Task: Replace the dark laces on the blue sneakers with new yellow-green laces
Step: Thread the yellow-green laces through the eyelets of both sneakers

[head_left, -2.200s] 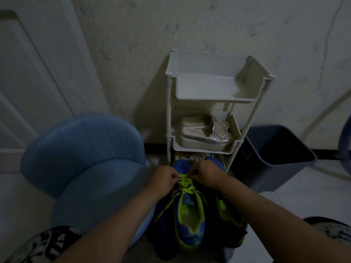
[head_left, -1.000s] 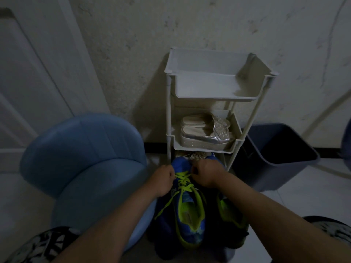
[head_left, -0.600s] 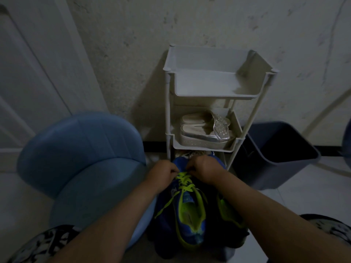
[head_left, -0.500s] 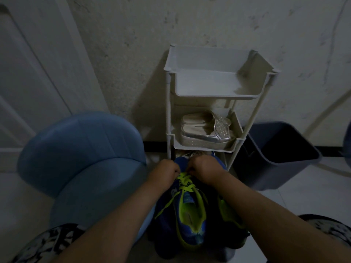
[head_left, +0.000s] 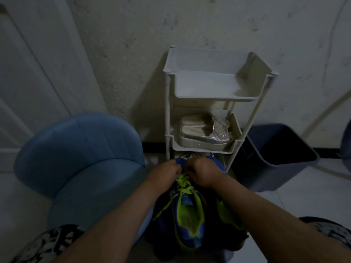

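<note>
Looks roughly midway: gripping the yellow-green lace (head_left: 184, 184), already crossed through the far, toe-end eyelets of the near blue sneaker (head_left: 190, 217), with curled left hand (head_left: 167, 172) and right hand (head_left: 203, 172), leaving upper eyelets and the right-hand sneaker (head_left: 227, 215), with silver sandals (head_left: 203, 133) in the far rack (head_left: 167, 103)'s middle tray.

The floor (head_left: 313, 192) is carrying a blue stool (head_left: 81, 158) at nine o'clock, a rack (head_left: 167, 111) holding silver sandals (head_left: 205, 134) at twelve, a bin (head_left: 281, 160) at three, blue sneakers (head_left: 188, 215) at six
</note>
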Demonstrator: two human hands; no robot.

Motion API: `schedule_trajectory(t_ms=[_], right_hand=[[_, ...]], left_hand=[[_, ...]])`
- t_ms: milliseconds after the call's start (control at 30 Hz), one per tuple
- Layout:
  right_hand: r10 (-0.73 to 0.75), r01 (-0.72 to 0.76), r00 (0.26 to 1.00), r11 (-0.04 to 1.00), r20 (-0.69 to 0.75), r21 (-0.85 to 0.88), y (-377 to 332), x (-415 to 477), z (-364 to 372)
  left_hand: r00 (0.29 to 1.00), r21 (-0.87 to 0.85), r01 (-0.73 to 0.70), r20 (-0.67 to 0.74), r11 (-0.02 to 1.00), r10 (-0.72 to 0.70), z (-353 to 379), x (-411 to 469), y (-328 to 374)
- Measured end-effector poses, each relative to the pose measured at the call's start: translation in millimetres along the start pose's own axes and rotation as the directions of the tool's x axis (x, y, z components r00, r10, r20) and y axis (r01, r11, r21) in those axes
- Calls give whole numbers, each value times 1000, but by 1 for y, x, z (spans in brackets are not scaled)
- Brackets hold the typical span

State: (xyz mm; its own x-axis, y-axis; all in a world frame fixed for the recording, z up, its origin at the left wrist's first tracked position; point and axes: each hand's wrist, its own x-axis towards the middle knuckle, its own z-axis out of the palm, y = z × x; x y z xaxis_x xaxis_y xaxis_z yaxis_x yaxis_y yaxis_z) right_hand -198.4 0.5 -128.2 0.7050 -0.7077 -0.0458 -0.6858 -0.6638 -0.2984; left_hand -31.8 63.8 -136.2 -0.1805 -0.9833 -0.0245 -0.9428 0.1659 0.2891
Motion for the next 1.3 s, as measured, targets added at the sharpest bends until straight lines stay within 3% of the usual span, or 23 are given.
schedule_trajectory(t_ms=[200,467,633,733,833,1000,1133,1300], right_hand=[[3,-3,999,1000,39,8,-4,0,2],[204,-208,978,967,42,145,-3,0,7],[153,-158,987,981,55,115,1,2,5],[74,-75,996,997,51,23,2,-1,1],[112,-111,994,993,5,-40,1,-3,2],[263,-263,965,964,25,23,0,0,7],[190,-190,981,982,28,-6,1,-2,2],[42,-42,998,999,46,14,3,-8,-5]], left_hand=[[999,82,0,43,997,-3,8,-6,-2],[958,-219,286,84,933,-274,19,-8,-10],[976,-396,175,-51,901,-212,16,-14,-13],[988,-339,95,-81,936,-129,15,-13,-17],[981,-314,143,-77,939,-176,14,-11,-14],[941,-398,297,-30,868,-336,18,-8,-8],[945,-496,231,-90,837,-314,14,-14,-9],[984,-389,115,-81,914,-158,13,-22,-11]])
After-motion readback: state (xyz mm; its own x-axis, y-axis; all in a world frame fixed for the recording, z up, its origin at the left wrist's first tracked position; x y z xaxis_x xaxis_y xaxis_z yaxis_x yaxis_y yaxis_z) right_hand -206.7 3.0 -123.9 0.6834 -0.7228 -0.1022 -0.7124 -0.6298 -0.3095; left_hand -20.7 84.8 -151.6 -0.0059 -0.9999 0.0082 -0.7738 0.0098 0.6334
